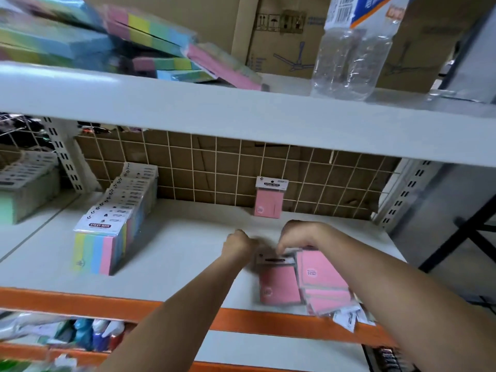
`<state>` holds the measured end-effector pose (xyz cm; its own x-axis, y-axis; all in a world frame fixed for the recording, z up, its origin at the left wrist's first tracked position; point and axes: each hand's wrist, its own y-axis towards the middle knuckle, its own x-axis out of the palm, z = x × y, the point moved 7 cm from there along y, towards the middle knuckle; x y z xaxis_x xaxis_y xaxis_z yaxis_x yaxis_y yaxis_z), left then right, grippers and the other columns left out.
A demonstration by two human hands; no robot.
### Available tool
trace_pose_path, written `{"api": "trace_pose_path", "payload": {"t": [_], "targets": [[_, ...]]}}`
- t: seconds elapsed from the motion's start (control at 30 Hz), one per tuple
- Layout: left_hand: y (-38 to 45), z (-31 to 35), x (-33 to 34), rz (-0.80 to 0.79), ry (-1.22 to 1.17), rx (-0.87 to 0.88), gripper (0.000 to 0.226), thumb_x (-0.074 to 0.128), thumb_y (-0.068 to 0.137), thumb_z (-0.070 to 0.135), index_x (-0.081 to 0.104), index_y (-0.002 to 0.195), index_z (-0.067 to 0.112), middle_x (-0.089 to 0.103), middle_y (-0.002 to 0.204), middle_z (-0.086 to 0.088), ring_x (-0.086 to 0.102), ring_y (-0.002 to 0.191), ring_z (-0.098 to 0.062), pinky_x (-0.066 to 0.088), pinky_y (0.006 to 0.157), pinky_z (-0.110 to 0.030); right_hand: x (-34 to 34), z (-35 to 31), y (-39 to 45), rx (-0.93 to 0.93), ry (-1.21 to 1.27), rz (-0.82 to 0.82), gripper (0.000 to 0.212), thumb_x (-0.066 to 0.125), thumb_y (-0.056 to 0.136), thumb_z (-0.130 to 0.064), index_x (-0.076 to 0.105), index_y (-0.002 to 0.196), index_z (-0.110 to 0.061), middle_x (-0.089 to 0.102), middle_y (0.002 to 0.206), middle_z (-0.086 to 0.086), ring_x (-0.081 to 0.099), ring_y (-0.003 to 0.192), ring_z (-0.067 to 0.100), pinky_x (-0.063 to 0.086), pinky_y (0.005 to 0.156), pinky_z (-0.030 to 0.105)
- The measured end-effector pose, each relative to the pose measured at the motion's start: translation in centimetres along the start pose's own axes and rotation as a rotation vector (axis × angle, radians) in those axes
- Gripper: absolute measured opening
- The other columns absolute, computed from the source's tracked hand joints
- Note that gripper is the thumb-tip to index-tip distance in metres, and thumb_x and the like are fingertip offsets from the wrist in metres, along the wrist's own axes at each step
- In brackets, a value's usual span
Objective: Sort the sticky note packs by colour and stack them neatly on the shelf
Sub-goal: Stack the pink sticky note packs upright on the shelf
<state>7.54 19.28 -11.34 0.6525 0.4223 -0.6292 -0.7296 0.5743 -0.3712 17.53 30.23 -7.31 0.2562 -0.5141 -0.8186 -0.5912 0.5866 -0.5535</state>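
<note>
On the white middle shelf (174,253) a row of multicolour sticky note packs (115,218) stands at the left. One pink pack (269,200) leans upright against the wire grid at the back. A pink pack (279,287) lies flat near the front edge beside a loose pile of pink packs (326,285). My right hand (298,236) pinches the header card of the flat pink pack. My left hand (239,245) is curled at that pack's left corner; its fingertips are blurred.
Multicolour packs (150,41) lie jumbled on the upper shelf, with a clear plastic bottle (351,55) and cardboard boxes (284,36) to the right. A grey basket (26,178) sits at far left. An orange beam (80,304) edges the shelf front.
</note>
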Motion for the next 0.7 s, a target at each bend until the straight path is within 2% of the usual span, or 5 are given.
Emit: {"api": "trace_pose_path", "payload": {"t": [0.17, 0.3, 0.4, 0.47, 0.7], "targets": [[-2.9, -1.0, 0.9, -0.074, 0.078, -0.074, 0.024, 0.057, 0.088, 0.029, 0.058, 0.095, 0.006, 0.063, 0.097, -0.01, 0.063, 0.094, -0.028, 0.049, 0.08, -0.028, 1.3, -0.2, -2.0, -0.027, -0.079, -0.119, 0.047, 0.081, 0.07, -0.042, 0.066, 0.101, -0.009, 0.064, 0.093, 0.003, 0.058, 0.077, 0.019, 0.043, 0.063, 0.025], [-4.1, -1.5, 1.9, -0.158, 0.008, -0.166, 0.013, 0.059, 0.072, 0.023, 0.056, 0.07, 0.011, 0.063, 0.065, -0.009, 0.07, 0.075, -0.028, 0.052, 0.09, -0.042, 2.6, -0.2, -3.0, -0.045, -0.227, -0.154, 0.081, 0.082, 0.067, -0.048, 0.052, 0.134, -0.013, 0.054, 0.134, 0.004, 0.056, 0.117, 0.025, 0.048, 0.097, 0.032], [-4.7, -1.6, 2.4, -0.224, -0.175, -0.246, 0.012, 0.057, 0.079, 0.011, 0.056, 0.075, 0.0, 0.062, 0.056, -0.019, 0.065, 0.053, -0.03, 0.059, 0.065, -0.038, 3.0, -0.1, -3.2, -0.06, -0.324, -0.138, 0.097, 0.084, 0.059, -0.052, 0.041, 0.139, -0.02, 0.045, 0.137, 0.002, 0.053, 0.116, 0.024, 0.048, 0.098, 0.037], [-5.0, -1.5, 2.3, -0.226, -0.145, -0.26, 0.014, 0.052, 0.084, 0.008, 0.055, 0.073, 0.0, 0.054, 0.042, -0.014, 0.055, 0.042, -0.024, 0.049, 0.044, -0.024, 3.1, 0.0, -3.1, -0.069, -0.351, -0.111, 0.1, 0.085, 0.055, -0.054, 0.04, 0.139, -0.021, 0.044, 0.135, 0.002, 0.052, 0.114, 0.023, 0.048, 0.097, 0.039], [-5.0, -1.0, 2.5, -0.261, -0.097, -0.176, 0.028, 0.049, 0.09, 0.006, 0.043, 0.062, 0.009, 0.045, 0.06, -0.007, 0.043, 0.05, -0.017, 0.037, 0.048, -0.025, 3.3, -0.3, -3.3, -0.061, -0.36, -0.096, 0.105, 0.087, 0.054, -0.052, 0.036, 0.14, -0.021, 0.04, 0.136, 0.002, 0.05, 0.116, 0.025, 0.048, 0.097, 0.041]]}}
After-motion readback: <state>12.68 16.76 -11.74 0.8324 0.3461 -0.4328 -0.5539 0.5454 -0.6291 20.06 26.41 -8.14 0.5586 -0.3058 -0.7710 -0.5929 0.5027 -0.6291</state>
